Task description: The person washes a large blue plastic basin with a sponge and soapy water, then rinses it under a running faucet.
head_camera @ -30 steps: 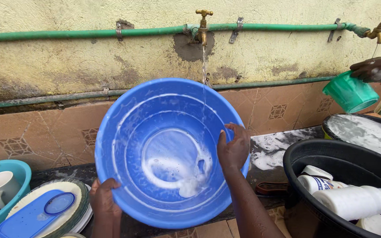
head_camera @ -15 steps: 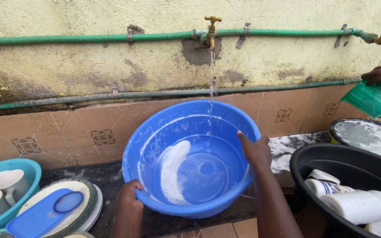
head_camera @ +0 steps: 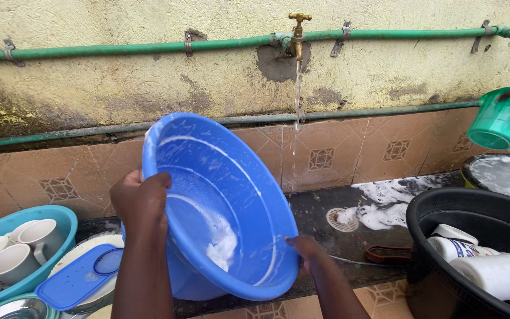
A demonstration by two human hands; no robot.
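We've got the blue basin (head_camera: 231, 201) tipped on edge, suds inside. Left hand (head_camera: 141, 201) clamps its upper rim, right hand (head_camera: 303, 248) grips the lower rim. Tap (head_camera: 297, 35) runs just above-right; mugs (head_camera: 13, 251) left of our left hand.

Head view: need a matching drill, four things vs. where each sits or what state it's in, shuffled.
Things:
1. blue basin
2. brass tap
3. white mugs
4. green cup

Places or states:
A. running, on the green pipe along the wall
B. tilted on edge, gripped by the left hand and right hand, foam inside
C. held by another person's hand at the far right edge
D. stacked in the teal bowl at lower left

Pairs: 1-B, 2-A, 3-D, 4-C
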